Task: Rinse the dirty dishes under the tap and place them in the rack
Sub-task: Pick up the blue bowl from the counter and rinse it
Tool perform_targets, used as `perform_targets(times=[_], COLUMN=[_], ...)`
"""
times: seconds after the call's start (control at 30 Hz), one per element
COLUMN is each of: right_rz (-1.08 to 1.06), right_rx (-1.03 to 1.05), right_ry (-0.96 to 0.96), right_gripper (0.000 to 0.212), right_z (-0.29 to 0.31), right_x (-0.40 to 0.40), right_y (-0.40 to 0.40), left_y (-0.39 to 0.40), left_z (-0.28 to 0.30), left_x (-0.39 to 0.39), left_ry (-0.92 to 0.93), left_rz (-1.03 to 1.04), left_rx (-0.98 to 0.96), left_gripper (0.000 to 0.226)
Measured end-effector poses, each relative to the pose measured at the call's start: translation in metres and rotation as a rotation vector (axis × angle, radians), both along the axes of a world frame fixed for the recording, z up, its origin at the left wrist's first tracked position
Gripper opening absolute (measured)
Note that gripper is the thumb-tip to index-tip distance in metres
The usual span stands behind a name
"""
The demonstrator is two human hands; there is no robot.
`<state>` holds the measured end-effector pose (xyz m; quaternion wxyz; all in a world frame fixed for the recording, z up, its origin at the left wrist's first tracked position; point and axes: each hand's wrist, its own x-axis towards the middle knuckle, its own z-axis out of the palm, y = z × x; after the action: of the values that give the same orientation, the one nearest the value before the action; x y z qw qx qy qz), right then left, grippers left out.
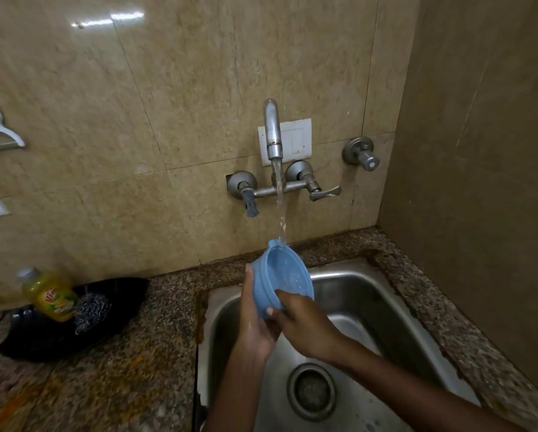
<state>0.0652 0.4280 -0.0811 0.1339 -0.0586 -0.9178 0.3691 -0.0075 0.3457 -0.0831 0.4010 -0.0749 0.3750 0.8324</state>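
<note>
A small blue plastic bowl [281, 272] is held tilted over the steel sink [370, 304], its opening turned toward me. Water runs from the wall tap [272, 132] onto the bowl's far rim. My left hand [255, 319] cups the bowl's left side and base. The near rim is pinched by my right hand [305, 325], its fingers reaching inside the bowl. No rack is in view.
On the speckled granite counter [111, 369] at the left lies a black tray [105, 310] with a yellow dish-soap bottle [51, 294] and a steel scrubber [91, 310]. The sink drain [311, 391] sits below my arms. A wall closes the right side.
</note>
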Motion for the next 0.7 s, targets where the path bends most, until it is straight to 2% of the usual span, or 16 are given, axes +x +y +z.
perform_targets(times=[0.07, 0.1, 0.17, 0.2, 0.27, 0.33, 0.43, 0.47, 0.57, 0.63, 0.7], right_rz=[0.152, 0.198, 0.182, 0.135, 0.051, 0.014, 0.130, 0.170, 0.150, 0.109, 0.090], right_rx=[0.080, 0.245, 0.553, 0.599, 0.491, 0.270, 0.036, 0.053, 0.327, 0.222, -0.014], right_ry=[0.014, 0.008, 0.006, 0.006, 0.013, 0.010, -0.029, -0.046, -0.170, -0.197, -0.187], right_gripper=[0.024, 0.026, 0.024, 0.023, 0.019, 0.018, 0.031, 0.037, 0.060, 0.062, 0.057], right_z=[-0.002, -0.005, -0.011, -0.010, -0.009, -0.007, -0.014, -0.017, -0.029, -0.038, -0.043], right_x=[0.010, 0.014, 0.016, 0.016, 0.012, 0.010, 0.017, 0.021, 0.029, 0.032, 0.032], right_y=[0.002, 0.009, 0.027, 0.030, 0.023, 0.009, 0.009, 0.014, 0.033, 0.033, 0.025], left_y=[-0.003, -0.008, -0.014, -0.014, -0.010, -0.005, -0.003, -0.003, 0.002, 0.007, 0.012], left_z=[0.005, 0.011, 0.016, 0.015, 0.008, 0.005, 0.010, 0.012, 0.011, 0.008, 0.004], left_x=[-0.007, -0.011, -0.012, -0.010, -0.003, 0.003, 0.008, 0.009, 0.009, 0.010, 0.011], left_ry=[-0.041, -0.088, -0.159, -0.158, -0.105, -0.046, -0.008, 0.001, 0.142, 0.319, 0.514], left_rz=[-0.076, -0.145, -0.204, -0.187, -0.108, -0.015, 0.049, 0.049, 0.081, 0.132, 0.171], left_rx=[-0.058, -0.064, -0.042, -0.017, 0.028, 0.032, -0.065, -0.119, -0.370, -0.533, -0.668], left_gripper=[0.077, 0.075, 0.071, 0.071, 0.075, 0.074, 0.063, 0.059, 0.054, 0.048, 0.052])
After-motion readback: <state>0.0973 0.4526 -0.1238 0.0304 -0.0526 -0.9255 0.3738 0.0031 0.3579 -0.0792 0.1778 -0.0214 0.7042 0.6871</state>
